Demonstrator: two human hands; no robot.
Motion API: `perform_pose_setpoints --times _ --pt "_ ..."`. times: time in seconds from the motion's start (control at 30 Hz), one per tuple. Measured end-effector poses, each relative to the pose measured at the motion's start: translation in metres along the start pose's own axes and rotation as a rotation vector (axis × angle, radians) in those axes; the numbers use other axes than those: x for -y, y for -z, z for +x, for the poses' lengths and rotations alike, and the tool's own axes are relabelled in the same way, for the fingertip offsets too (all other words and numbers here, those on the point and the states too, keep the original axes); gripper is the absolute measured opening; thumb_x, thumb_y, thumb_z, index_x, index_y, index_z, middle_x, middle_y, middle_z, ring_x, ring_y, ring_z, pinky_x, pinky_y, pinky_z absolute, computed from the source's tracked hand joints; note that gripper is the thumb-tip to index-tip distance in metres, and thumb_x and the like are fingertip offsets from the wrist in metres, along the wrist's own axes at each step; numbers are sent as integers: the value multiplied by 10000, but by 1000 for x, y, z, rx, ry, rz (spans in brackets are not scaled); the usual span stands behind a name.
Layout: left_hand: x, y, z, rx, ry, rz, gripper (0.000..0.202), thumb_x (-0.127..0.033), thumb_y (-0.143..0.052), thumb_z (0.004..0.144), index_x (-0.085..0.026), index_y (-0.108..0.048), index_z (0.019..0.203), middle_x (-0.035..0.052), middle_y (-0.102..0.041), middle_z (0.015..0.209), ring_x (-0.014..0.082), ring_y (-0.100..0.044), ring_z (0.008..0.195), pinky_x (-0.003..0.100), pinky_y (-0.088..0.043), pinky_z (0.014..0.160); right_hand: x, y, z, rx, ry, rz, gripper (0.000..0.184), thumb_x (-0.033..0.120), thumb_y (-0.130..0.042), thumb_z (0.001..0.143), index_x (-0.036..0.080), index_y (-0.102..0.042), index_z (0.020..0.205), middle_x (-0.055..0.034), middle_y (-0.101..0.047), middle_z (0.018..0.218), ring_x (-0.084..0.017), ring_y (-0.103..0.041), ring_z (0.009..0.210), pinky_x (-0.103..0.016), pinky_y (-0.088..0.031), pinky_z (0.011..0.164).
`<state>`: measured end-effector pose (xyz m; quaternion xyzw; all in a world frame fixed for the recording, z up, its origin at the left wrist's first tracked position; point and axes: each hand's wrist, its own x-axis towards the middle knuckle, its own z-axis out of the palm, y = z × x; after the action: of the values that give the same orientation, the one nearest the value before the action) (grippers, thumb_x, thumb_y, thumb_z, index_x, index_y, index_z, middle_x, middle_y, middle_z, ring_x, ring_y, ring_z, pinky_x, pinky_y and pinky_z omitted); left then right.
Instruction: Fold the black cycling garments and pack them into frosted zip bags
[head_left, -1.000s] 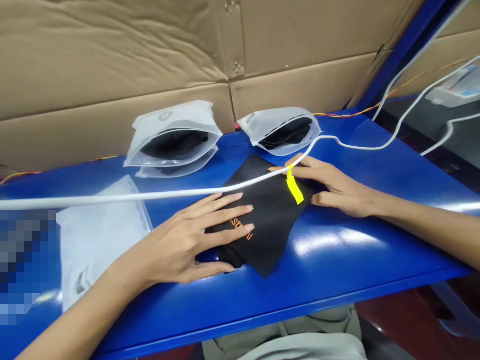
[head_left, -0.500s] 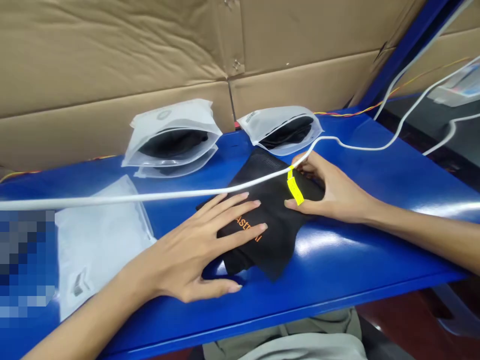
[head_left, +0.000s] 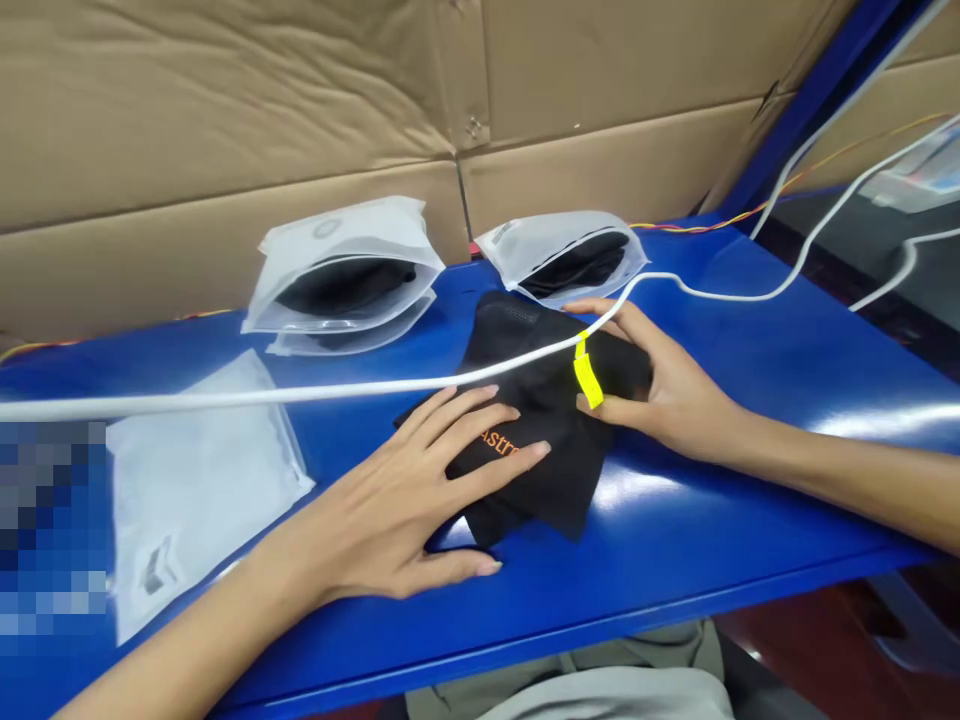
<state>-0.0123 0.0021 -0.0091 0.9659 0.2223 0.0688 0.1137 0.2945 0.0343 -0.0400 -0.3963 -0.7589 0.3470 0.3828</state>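
A black cloth (head_left: 559, 470) lies bunched on the blue table, with orange lettering (head_left: 499, 442) and a yellow tag (head_left: 588, 375) on it. My left hand (head_left: 409, 490) rests flat on the cloth, fingers spread, partly covering the lettering. My right hand (head_left: 660, 395) holds the cloth's right end, with the thumb beside the yellow tag and the fingertips near a white cable (head_left: 337, 381). That cable crosses above the cloth. The cloth's underside is hidden.
Two translucent bags (head_left: 341, 270) (head_left: 562, 258) holding dark contents stand at the back of the blue table (head_left: 712, 520). A flat translucent bag (head_left: 202, 490) lies at left. A cardboard wall (head_left: 225, 100) rises behind, and thin orange wires run along it.
My left hand has slid right across the cloth, covering different lettering. The cloth's upper corner has spread toward the bags. My right hand has shifted slightly down, its fingers opening wider.
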Motion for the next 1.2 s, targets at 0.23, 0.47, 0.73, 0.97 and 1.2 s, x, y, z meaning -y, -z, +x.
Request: perform_pose_setpoints --times 0.23,0.47,0.73,0.97,1.2 --pt "-3 1 4 37 -7 10 773 -638 -609 1009 -355 -357 1683 132 -226 1795 474 -162 1653 741 -227 1287 -6 1 0 -150 -10 -166 787 435 -832 877 310 -421 1536 -110 -563 1543 -369 -600 1387 -462 -626 1002" --pt "-2 2 4 47 4 30 666 -525 -577 1063 -343 -382 1673 119 -289 1777 440 -189 1655 723 -258 1288 7 -3 1 -88 32 -172 630 303 -793 868 297 -488 1419 -89 -655 1369 -317 -690 1220 -467 -614 1021" --pt "1 1 3 38 2 78 611 -419 -528 1099 -343 -359 1681 99 -322 1768 399 -223 1655 676 -264 1310 8 -7 -5 -148 99 -272 539 326 -795 876 263 -508 1328 -103 -725 1262 -320 -741 1144 -453 -658 920" --pt "0 -2 2 -87 -12 193 503 -369 -511 1109 -306 -491 1608 151 -549 1591 347 -504 1482 537 -505 1176 4 -3 -3 50 474 -385 466 210 -633 948 242 -536 1403 -172 -627 1433 -336 -613 1347 -513 -573 1083" --pt "-7 -3 3 -356 39 340 305 -430 -618 1058 -198 -699 1238 127 -710 1166 290 -636 1132 428 -557 1002 10 -7 -5 133 534 -458 559 155 -578 930 196 -480 1479 -189 -596 1298 -328 -599 1223 -454 -613 927"
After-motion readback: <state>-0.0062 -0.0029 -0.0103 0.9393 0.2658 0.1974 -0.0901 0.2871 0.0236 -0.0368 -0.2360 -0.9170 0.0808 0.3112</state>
